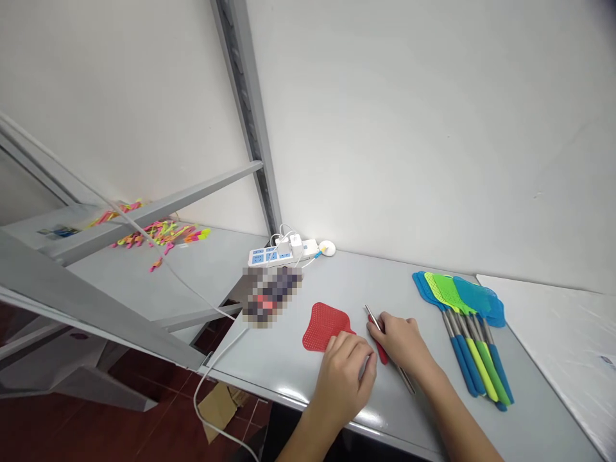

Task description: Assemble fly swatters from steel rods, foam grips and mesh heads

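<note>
A red perforated fly swatter head (326, 326) lies flat on the grey table. My left hand (344, 375) is closed at its lower right corner, with the fingers curled over the neck. To the right, my right hand (402, 340) grips a thin silver metal rod (407, 381) that slants across the table. Beside the rod and partly under my right hand is a red handle (382, 353); whether the two are joined is hidden. Farther right lies a fanned stack of fly swatters (474, 346) with blue, yellow-green and green heads and handles.
A power strip (260, 256) with white plugs and cables sits at the back by the grey metal post (248, 109). A blurred-out object (272, 295) lies before it. White sheeting (563, 340) covers the right side. Small colourful pieces (163, 234) lie on the left table.
</note>
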{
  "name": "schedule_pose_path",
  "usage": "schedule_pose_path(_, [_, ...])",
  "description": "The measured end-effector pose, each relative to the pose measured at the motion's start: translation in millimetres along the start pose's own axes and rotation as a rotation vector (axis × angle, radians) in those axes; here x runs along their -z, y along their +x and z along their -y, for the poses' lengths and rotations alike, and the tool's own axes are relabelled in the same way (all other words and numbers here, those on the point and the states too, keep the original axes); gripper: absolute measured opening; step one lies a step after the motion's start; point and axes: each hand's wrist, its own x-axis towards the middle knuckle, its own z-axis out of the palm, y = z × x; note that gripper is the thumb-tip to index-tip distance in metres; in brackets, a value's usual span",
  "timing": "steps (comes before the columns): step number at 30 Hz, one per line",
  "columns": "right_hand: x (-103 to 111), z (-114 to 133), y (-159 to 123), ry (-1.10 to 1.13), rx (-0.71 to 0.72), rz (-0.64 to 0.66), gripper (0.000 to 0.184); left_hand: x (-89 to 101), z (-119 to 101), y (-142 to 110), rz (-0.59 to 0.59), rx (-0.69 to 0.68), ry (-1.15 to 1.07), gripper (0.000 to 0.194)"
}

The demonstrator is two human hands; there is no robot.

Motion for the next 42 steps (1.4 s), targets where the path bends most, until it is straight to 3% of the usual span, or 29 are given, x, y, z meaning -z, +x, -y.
schedule_pose_path(4, [-0.8, 2.1, -10.4, 0.056, 0.007, -0.026, 0.033, -3.1, 2.2, -0.3, 0.033, 0.013, 0.000, 0.012])
schedule_pose_path(9, [-2.8, 2.7, -26.5, 0.242, 0.060, -0.009, 0.032, -1.3, -0.8, -2.5, 0.068, 0.073, -0.087, 0.025])
schedule_pose_path(12, [-2.8, 11.9, -43.2, 0.400, 0.092, -0.004, 0.041, 0.9, -10.7, -8.2, 0.070, 0.144, -0.219, 0.032])
schedule_pose_path(15, [2.5, 25.6, -64.4, 0.531, 0.129, -0.009, 0.044, -0.1, -24.7, -18.2, 0.067, 0.221, -0.385, 0.027])
schedule_pose_path(21, [29.8, 35.4, -115.1, 0.645, 0.219, -0.106, 0.037, 11.6, -51.1, -47.5, 0.063, 0.314, -0.745, 0.041])
schedule_pose_path(25, [41.6, 28.8, -154.0, 0.787, 0.221, -0.425, 0.032, 37.5, -64.2, -70.4, 0.117, 0.287, -0.612, 0.029])
schedule_pose_path(29, [46.4, 28.1, -187.5, 1.153, 0.164, -0.820, 0.032, 55.9, -68.2, -84.4, 0.089, 0.203, -0.459, 0.026])
schedule_pose_path(33, [53.5, 33.3, -208.0, 1.340, 0.226, -1.053, 0.032, 69.2, -71.5, -86.7, 0.145, 0.126, -0.441, 0.024])
schedule_pose_path(35, [53.8, 36.4, -215.0, 1.346, 0.247, -1.059, 0.030, 76.6, -76.1, -87.2, 0.182, 0.121, -0.409, 0.023])
schedule_pose_path(40, [40.0, 42.7, -229.5, 1.289, 0.297, -0.800, 0.025, 90.2, -87.8, -91.0, 0.244, 0.074, -0.357, 0.020])
schedule_pose_path(42, [37.3, 41.7, -233.6, 1.318, 0.311, -0.776, 0.025, 92.2, -88.7, -92.1, 0.240, 0.061, -0.356, 0.019])
